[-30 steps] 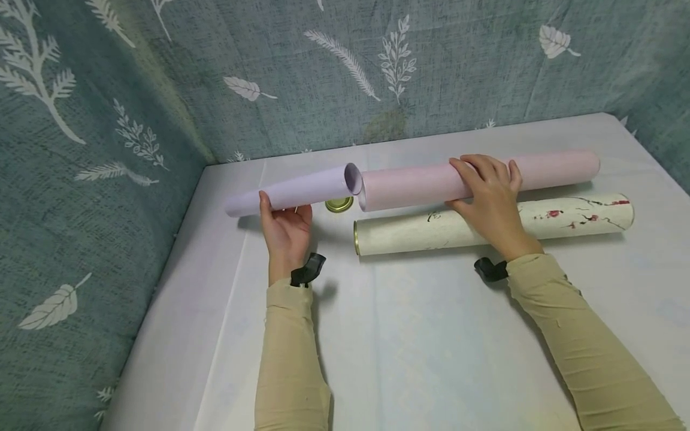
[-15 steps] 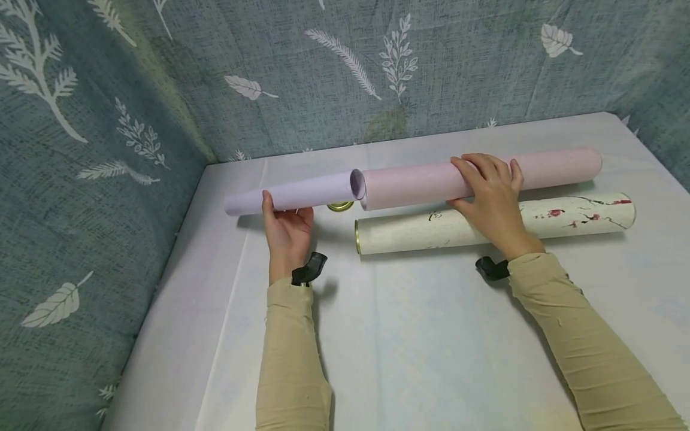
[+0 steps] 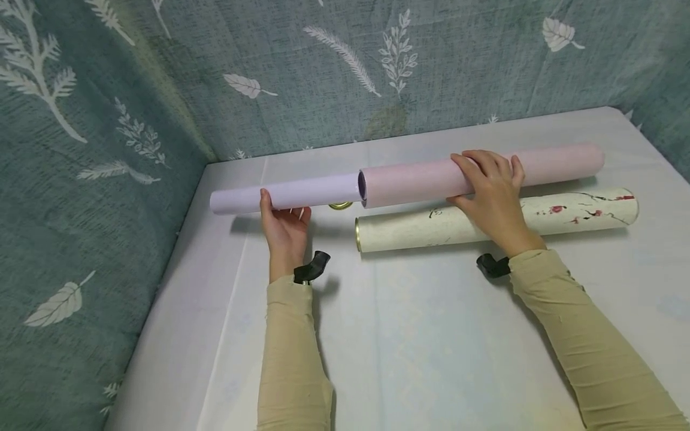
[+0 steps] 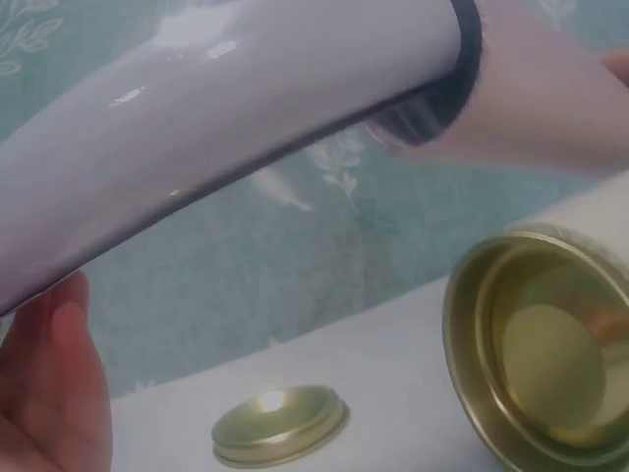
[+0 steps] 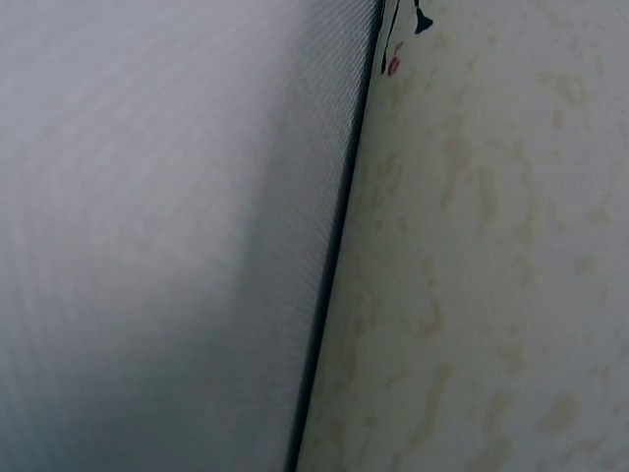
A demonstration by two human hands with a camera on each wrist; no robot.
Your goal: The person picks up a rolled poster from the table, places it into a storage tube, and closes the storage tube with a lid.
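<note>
My left hand (image 3: 287,234) holds a lavender paper roll (image 3: 309,192) above the table, thumb in front and fingers beneath. The roll's right end sits inside the dark-rimmed mouth of a pink tube (image 3: 406,182); the left wrist view shows the lavender roll (image 4: 265,93) entering the pink tube (image 4: 536,93). From above, my right hand (image 3: 492,197) grips the pink tube around its middle. Just in front lies a cream tube (image 3: 409,232) with red flowers and a gold end. How far the roll reaches inside is hidden.
A round gold lid (image 4: 278,425) lies on the white-covered table (image 3: 420,335), partly hidden by the roll in the head view. The cream tube's recessed gold end (image 4: 550,354) faces left. Green leaf-patterned cloth (image 3: 302,72) hangs behind and at the left.
The roll's right end has gone from beside the pink tube's mouth to inside it. Its left end has swung closer to level. Both hands keep their holds, nearly in place.
</note>
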